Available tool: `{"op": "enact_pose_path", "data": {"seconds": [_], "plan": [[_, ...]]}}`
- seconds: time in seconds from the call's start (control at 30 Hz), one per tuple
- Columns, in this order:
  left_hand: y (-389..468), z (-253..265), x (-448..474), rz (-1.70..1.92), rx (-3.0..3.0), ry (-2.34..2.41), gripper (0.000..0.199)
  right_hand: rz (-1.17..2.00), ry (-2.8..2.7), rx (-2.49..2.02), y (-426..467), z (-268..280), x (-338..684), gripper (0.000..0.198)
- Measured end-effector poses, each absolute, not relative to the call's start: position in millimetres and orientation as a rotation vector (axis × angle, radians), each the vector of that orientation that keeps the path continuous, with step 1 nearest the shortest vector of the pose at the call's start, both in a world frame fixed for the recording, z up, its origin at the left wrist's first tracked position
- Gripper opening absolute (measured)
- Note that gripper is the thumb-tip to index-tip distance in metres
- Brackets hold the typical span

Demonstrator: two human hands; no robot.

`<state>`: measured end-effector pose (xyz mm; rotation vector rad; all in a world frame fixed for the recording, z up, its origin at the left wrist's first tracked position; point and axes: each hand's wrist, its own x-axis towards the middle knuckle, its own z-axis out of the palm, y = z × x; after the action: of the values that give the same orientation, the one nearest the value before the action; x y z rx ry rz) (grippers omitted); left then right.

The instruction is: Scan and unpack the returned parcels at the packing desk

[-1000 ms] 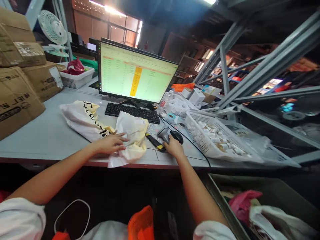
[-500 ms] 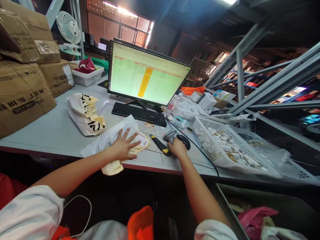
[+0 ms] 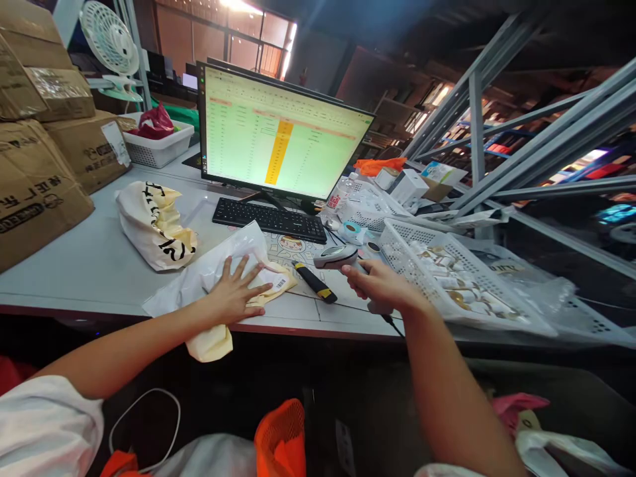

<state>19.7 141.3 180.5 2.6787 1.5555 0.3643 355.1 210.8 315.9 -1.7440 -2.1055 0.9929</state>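
Observation:
With fingers spread, my left hand (image 3: 234,293) lies flat on a white plastic mailing bag (image 3: 251,240), beside a printed barcode label (image 3: 281,283). A cream-coloured part of the package hangs over the desk edge. My right hand (image 3: 380,285) is wrapped round the handle of a barcode scanner (image 3: 336,256), its head raised above the desk and facing left toward the package. The scanner's cable trails below my hand. Between the hands a black and yellow box cutter (image 3: 316,282) rests on the desk. Further left stands a crumpled white and cream bag (image 3: 155,226) with black lettering.
Behind the hands are a black keyboard (image 3: 271,220) and a monitor (image 3: 283,142) showing a spreadsheet. A white perforated basket (image 3: 412,285) of small rolls stands at the right. Cardboard boxes (image 3: 40,185) are stacked at the left, near a fan (image 3: 109,40).
My right hand has lifted the barcode scanner off the desk and turned it toward the package. My left hand stays flat on the mailing bag. The view has shifted slightly.

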Motion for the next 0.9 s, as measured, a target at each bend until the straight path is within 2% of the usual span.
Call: {"op": "enact_pose_path", "data": {"seconds": [0.1, 0.23, 0.43, 0.5, 0.6, 0.67, 0.77, 0.8, 0.83, 0.9], "plan": [[139, 179, 18, 0.450, 2.706, 1.564, 0.064, 1.099, -2.311, -1.652, 193, 344, 342, 0.053], [138, 177, 17, 0.475, 2.715, 1.573, 0.065, 1.165, -2.405, -1.736, 191, 355, 322, 0.056], [136, 185, 21, 0.534, 2.686, 1.560, 0.065, 1.014, -2.585, -1.692, 200, 356, 306, 0.055], [135, 202, 15, 0.707, 2.669, 1.544, 0.058, 1.006, -2.578, -1.664, 199, 359, 305, 0.052], [132, 236, -16, 1.159, 2.542, 1.703, 0.043, 1.025, -2.525, -1.655, 194, 362, 310, 0.047], [131, 249, -49, 1.309, 2.348, 2.021, 0.050, 1.010, -2.508, -1.665, 191, 362, 315, 0.044], [132, 236, -102, 0.998, 1.885, 2.533, 0.095, 0.977, -2.480, -1.736, 188, 359, 324, 0.043], [132, 226, -118, 0.861, 1.747, 2.588, 0.103, 0.983, -2.463, -1.763, 188, 357, 326, 0.043], [132, 214, -132, 0.768, 1.670, 2.588, 0.103, 0.996, -2.445, -1.779, 188, 355, 327, 0.044], [130, 196, -154, 0.753, 1.661, 2.520, 0.083, 1.021, -2.422, -1.779, 188, 353, 329, 0.044]]}}
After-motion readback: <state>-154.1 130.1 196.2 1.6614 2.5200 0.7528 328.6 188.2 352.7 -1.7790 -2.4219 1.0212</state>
